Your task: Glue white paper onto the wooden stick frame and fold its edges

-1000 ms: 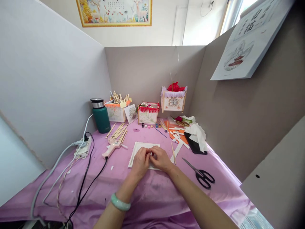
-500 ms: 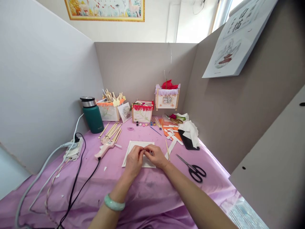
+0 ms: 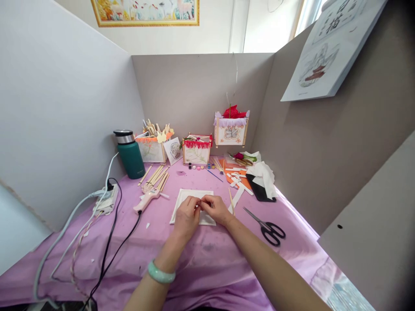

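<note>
Both hands meet fingertip to fingertip over a white square panel with a raised rim (image 3: pixel 177 207), lying on the purple cloth. My left hand (image 3: pixel 188 214) is closed in a pinch, a green bangle (image 3: pixel 161 274) on its wrist. Facing it, my right hand (image 3: pixel 215 208) is pinched too. Something tiny and dark shows between the fingertips, too small to name. A thin wooden stick (image 3: pixel 231 200) and a white paper strip (image 3: pixel 239 197) lie just right of my right hand. Black-handled scissors (image 3: pixel 266 226) rest farther right.
At left stand a green bottle (image 3: pixel 129 155) and a power strip (image 3: pixel 106 200) with cables. A pink glue gun (image 3: pixel 146 201) lies by wooden sticks (image 3: pixel 157 176). Decorated boxes (image 3: pixel 196 154), paint pots (image 3: pixel 198 167) and a black tray (image 3: pixel 259 192) sit behind. Grey partitions (image 3: pixel 201 86) enclose the table.
The whole view has shifted slightly, so things appear a little farther right and higher. Both hands stay pinched together over the white panel, with only small finger movement.
</note>
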`<state>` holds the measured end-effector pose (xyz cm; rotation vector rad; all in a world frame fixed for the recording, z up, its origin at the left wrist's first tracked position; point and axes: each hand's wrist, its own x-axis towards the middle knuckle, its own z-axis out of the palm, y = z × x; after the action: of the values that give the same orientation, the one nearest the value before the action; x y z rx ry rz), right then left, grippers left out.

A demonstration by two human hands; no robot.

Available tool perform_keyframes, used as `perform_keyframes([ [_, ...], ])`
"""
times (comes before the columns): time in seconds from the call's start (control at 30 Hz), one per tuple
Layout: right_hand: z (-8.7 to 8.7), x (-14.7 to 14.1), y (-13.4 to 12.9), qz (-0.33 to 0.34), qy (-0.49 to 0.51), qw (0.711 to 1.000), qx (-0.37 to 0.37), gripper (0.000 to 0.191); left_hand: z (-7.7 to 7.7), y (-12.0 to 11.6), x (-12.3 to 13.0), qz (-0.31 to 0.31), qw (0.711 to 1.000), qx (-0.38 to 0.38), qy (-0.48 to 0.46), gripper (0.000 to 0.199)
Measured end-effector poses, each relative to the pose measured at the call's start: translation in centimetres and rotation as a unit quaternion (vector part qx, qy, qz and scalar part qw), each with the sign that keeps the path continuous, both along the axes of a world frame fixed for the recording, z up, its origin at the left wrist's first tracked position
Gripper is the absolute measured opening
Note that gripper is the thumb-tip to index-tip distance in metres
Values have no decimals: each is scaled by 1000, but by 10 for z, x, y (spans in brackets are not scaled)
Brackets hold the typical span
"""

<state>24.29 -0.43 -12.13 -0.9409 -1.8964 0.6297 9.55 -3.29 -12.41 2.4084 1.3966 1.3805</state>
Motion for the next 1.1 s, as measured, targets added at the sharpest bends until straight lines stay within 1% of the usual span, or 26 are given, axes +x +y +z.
perform_keyframes([
  [0.13, 4, 0, -3, 0, -16, 1000, 2, 15, -1, 1, -2, 18, 1000, 3, -6, 10],
  [0.23, 6, 2, -4, -6, -22, 1000, 8, 18, 0, 1, -2, 26, 999, 7, -19, 8],
  [0.33, 6, 2, -6, -14, -35, 999, 16, 23, 1, 1, -1, 44, 998, -13, -33, 10],
  [0.4, 5, 1, -7, -23, -53, 998, 19, 25, 1, 2, -1, 68, 996, -37, -48, 9],
  [0.5, 7, 0, -7, -59, -90, 994, 19, 28, 3, 2, 0, 102, 988, -75, -85, 10],
  [0.57, 12, 3, -6, -111, -117, 987, 12, 31, 5, 1, 0, 118, 983, -96, -102, 12],
  [0.63, 18, 12, -4, -188, -148, 971, -4, 37, 7, 0, -1, 126, 981, -112, -94, 15],
  [0.7, 24, 27, -2, -271, -188, 944, -30, 37, 8, 0, -2, 126, 981, -130, -74, 18],
  [0.77, 27, 43, -2, -334, -236, 910, -66, 28, 9, -1, -2, 119, 981, -141, -57, 20],
  [0.8, 27, 50, -1, -353, -261, 894, -86, 24, 9, -1, -1, 116, 982, -143, -50, 21],
  [0.87, 26, 61, -1, -371, -306, 868, -125, 20, 8, -1, -1, 115, 982, -143, -41, 22],
  [0.93, 25, 65, -1, -374, -338, 849, -156, 20, 8, -2, 0, 117, 982, -142, -32, 24],
  [1.0, 27, 65, 0, -376, -358, 837, -176, 20, 8, -2, 1, 117, 983, -137, -24, 24],
  [1.1, 35, 65, 1, -380, -373, 825, -187, 22, 8, -6, 2, 117, 985, -128, -16, 25],
])
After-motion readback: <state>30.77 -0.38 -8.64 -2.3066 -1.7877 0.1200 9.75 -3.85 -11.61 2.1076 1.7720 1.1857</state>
